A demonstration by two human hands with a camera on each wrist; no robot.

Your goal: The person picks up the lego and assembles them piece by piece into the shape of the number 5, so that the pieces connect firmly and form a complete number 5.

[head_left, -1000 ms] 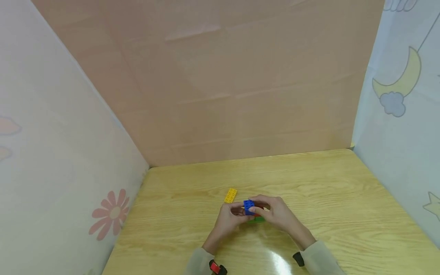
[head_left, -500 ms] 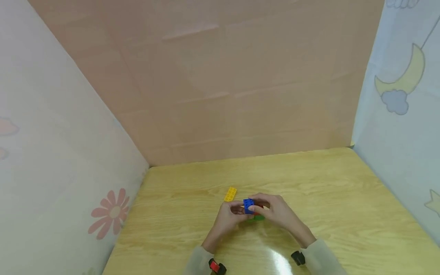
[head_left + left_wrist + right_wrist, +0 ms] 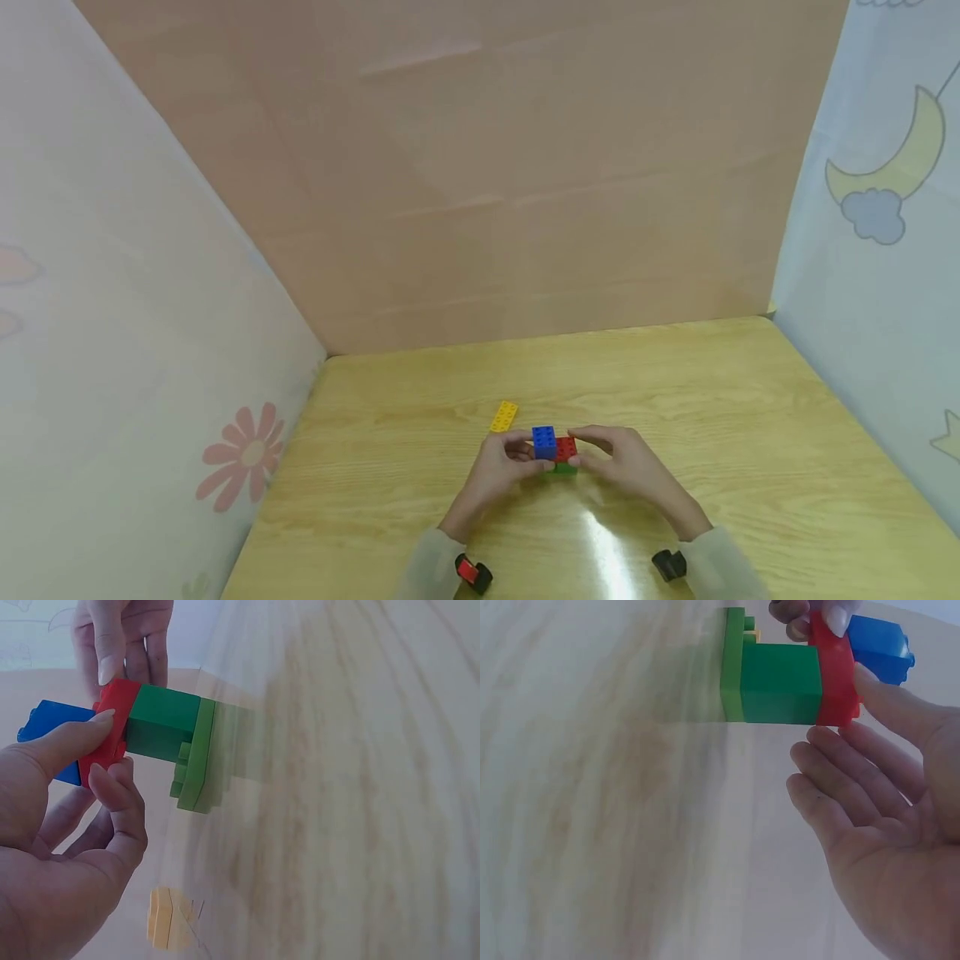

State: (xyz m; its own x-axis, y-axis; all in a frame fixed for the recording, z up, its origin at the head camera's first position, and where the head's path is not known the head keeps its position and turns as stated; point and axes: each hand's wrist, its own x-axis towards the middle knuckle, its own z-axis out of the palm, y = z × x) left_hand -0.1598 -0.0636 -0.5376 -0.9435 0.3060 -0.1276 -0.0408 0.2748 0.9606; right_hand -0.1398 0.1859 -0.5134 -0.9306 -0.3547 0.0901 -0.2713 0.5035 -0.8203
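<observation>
A small stack of toy building bricks stands between my two hands on the table. At its base is a light green plate [image 3: 198, 761] with studs, under a darker green brick [image 3: 163, 724]. A red brick [image 3: 566, 450] lies over that, and a blue brick [image 3: 544, 442] sits on the red one's left part. My left hand [image 3: 501, 468] pinches the red brick at its left end, thumb on the near side. At the right end, my right hand [image 3: 628, 463] has its thumb and fingertips on the near and far sides of the red brick.
A yellow studded brick [image 3: 504, 416] lies on the wooden table [image 3: 390, 467] just behind my left hand. Brown paper [image 3: 480, 208] backs the table, and pale decorated panels [image 3: 135, 317] rise on both sides.
My right hand has let go of the blue brick and shifted right to the red brick's end, uncovering the red studs. The left hand stays in place.
</observation>
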